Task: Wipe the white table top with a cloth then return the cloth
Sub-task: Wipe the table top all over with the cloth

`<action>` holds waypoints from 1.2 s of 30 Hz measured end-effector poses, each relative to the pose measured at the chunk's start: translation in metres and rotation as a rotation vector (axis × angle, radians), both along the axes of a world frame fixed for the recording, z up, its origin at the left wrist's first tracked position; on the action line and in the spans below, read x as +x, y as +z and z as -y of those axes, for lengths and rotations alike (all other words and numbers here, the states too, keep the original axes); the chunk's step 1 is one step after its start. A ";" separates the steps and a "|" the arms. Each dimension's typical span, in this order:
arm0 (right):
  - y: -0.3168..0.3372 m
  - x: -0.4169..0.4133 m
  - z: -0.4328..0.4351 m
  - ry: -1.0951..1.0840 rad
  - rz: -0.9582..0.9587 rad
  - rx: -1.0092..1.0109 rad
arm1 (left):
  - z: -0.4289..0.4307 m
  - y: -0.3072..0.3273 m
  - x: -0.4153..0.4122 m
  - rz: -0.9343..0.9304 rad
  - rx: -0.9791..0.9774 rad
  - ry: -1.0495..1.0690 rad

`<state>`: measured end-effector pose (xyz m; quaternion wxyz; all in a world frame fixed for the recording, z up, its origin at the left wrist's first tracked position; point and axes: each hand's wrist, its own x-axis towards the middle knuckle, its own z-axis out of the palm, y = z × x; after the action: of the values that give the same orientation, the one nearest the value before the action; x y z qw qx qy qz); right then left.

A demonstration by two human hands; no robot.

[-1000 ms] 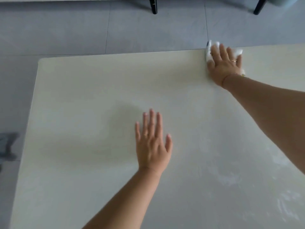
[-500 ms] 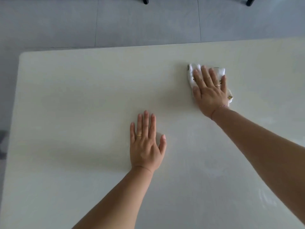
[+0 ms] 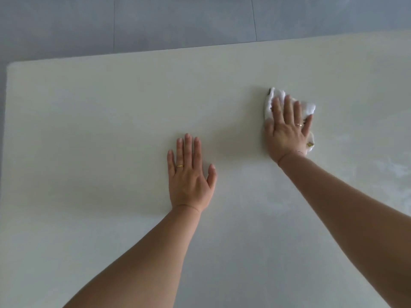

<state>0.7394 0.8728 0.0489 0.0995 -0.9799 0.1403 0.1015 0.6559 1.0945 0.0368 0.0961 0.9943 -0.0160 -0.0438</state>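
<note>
White table top [image 3: 111, 130] over grey tiled floor [image 3: 178, 23]; faint streaks and smears toward the right side [image 3: 389, 170]. Right hand [image 3: 287, 134] flat on the cloth [image 3: 309, 107], fingers straight, pressing it to the surface in the far right part of the top, well in from the far edge. Left hand [image 3: 189, 174] flat on bare surface, fingers extended, holding nothing, well apart from the cloth. Probable risks: slippage of the cloth from under the palm on a fast stroke, owing to flat pressure without a grasp; missed strips and fresh streaks, owing to bunched folds; palm prints from the bracing hand on wiped areas. Cloth appearance: small, white, soft, crumpled, with dark and yellowish marks at two edges; mostly covered, showing beyond the fingertips and beside the wrist.
</note>
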 end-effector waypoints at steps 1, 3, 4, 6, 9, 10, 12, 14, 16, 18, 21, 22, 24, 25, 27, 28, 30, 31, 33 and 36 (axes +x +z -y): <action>0.000 -0.011 -0.021 -0.022 -0.004 0.010 | 0.000 0.000 0.000 -0.002 0.007 0.001; -0.002 -0.041 -0.065 0.179 0.029 0.030 | -0.001 0.000 0.000 -0.002 0.004 0.003; -0.001 -0.057 -0.077 0.350 0.025 0.037 | -0.001 0.001 0.000 0.009 -0.013 0.004; 0.001 -0.073 -0.064 0.609 0.014 0.005 | -0.001 0.000 0.000 0.027 -0.039 0.005; 0.001 -0.061 -0.002 0.434 0.015 -0.045 | -0.002 -0.004 0.000 0.037 -0.033 -0.002; 0.001 -0.056 0.011 0.267 -0.002 -0.030 | -0.002 -0.006 0.000 0.039 -0.028 0.000; 0.000 -0.055 0.004 0.018 -0.020 0.017 | -0.002 -0.007 -0.001 0.045 -0.027 0.001; -0.001 -0.074 -0.039 0.029 0.002 -0.003 | -0.001 -0.005 -0.001 0.054 -0.041 0.004; -0.003 -0.109 -0.081 0.274 0.034 0.014 | -0.001 -0.004 -0.001 0.053 -0.050 0.011; 0.000 -0.133 -0.082 0.516 0.034 0.016 | -0.001 -0.003 -0.001 0.044 -0.051 0.012; -0.001 -0.118 -0.025 0.564 0.051 -0.070 | -0.001 -0.003 -0.004 0.059 -0.048 0.006; 0.000 -0.109 -0.005 0.458 0.045 -0.068 | -0.001 -0.003 -0.004 0.065 -0.048 0.009; -0.001 -0.098 0.013 0.171 0.010 0.002 | -0.001 -0.004 -0.004 0.072 -0.033 0.014; -0.002 -0.100 0.004 0.063 0.009 0.022 | 0.000 -0.004 -0.003 0.070 -0.031 0.011; -0.004 -0.118 -0.031 0.038 0.017 0.004 | 0.001 -0.005 -0.002 0.064 -0.031 0.009; -0.003 -0.133 -0.049 0.141 0.034 0.010 | 0.001 -0.004 -0.002 0.057 -0.026 0.011; -0.001 -0.164 -0.065 0.455 0.043 0.033 | 0.000 -0.004 -0.003 0.037 -0.010 0.012; 0.001 -0.171 -0.057 0.590 0.042 0.029 | 0.000 -0.003 -0.003 0.028 -0.002 0.007; 0.002 -0.163 -0.020 0.683 0.050 0.001 | 0.000 -0.001 -0.002 0.002 0.025 -0.004; 0.000 -0.143 0.024 0.371 0.031 -0.016 | 0.001 0.007 -0.012 -0.006 0.070 0.021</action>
<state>0.5964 0.8490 0.0488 0.0736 -0.9911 -0.0435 0.1021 0.6442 1.0935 0.0434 0.0620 0.9970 -0.0039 -0.0465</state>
